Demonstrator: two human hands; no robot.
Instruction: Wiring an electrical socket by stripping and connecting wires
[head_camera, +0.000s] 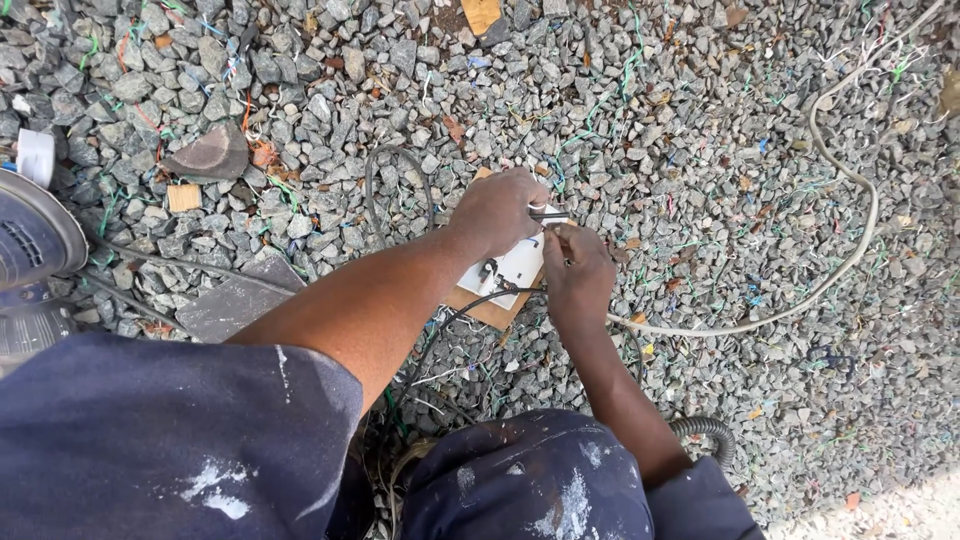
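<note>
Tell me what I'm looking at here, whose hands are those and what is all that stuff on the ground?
The picture comes from a camera worn on a person's head, looking down at their own two hands. The ground is grey gravel littered with tiny wire scraps. The left hand steadies a small white electrical fitting lying on a piece of board. The right hand grips a thin dark tool; I cannot tell exactly which kind. A black wire runs to the fitting, and a pale cable curves across the stones.
</note>
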